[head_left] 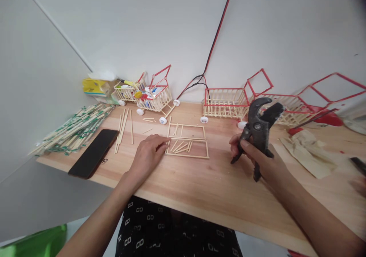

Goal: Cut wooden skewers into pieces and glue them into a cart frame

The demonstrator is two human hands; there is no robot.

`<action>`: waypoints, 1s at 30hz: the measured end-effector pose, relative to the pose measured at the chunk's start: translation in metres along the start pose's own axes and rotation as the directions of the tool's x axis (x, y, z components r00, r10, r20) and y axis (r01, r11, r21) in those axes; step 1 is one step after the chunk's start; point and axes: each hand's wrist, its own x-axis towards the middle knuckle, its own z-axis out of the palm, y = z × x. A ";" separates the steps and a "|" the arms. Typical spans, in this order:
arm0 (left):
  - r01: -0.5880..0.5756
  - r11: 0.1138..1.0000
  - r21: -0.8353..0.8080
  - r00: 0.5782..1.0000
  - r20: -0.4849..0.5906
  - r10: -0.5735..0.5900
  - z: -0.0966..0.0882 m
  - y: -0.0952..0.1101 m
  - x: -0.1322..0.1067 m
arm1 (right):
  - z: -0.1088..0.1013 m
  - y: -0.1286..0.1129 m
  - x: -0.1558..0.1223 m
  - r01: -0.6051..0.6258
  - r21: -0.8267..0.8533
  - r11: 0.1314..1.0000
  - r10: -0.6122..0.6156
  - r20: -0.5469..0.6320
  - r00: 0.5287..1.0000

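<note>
My right hand [259,158] is closed round the handles of a black cutter [259,125], held upright above the wooden table [200,184] with its jaws apart. My left hand [148,154] rests on the table, fingers curled, its fingertips touching the left edge of a flat frame of thin wooden sticks [187,140]. Several short cut sticks lie inside that frame. Whether the left fingers pinch a stick I cannot make out.
A black phone [94,153] lies at the left beside a pile of wrapped chopsticks [74,129]. Loose sticks [124,127] lie behind it. Small stick carts [154,97] and red-rimmed stick baskets [225,102] line the wall. Crumpled paper [307,150] sits at the right.
</note>
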 end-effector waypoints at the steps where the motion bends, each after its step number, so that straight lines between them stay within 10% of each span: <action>1: -0.003 1.000 -0.002 1.000 0.000 0.003 0.000 0.000 0.000 | 0.000 0.000 0.000 0.003 0.001 1.000 -0.003 0.003 1.000; 17: 0.071 0.997 -0.041 0.994 -0.079 -0.074 -0.009 0.006 -0.002 | 0.000 0.000 0.000 0.026 -0.019 0.999 -0.026 0.016 1.000; 23: 0.465 0.824 0.324 0.885 -0.142 -0.444 -0.052 -0.014 0.003 | 0.002 -0.003 -0.002 0.010 -0.066 0.998 -0.011 -0.008 1.000; 30: 0.522 0.575 0.630 0.779 -0.076 -0.623 -0.062 -0.037 0.015 | 0.001 -0.001 -0.001 0.043 -0.026 0.999 -0.043 0.008 0.999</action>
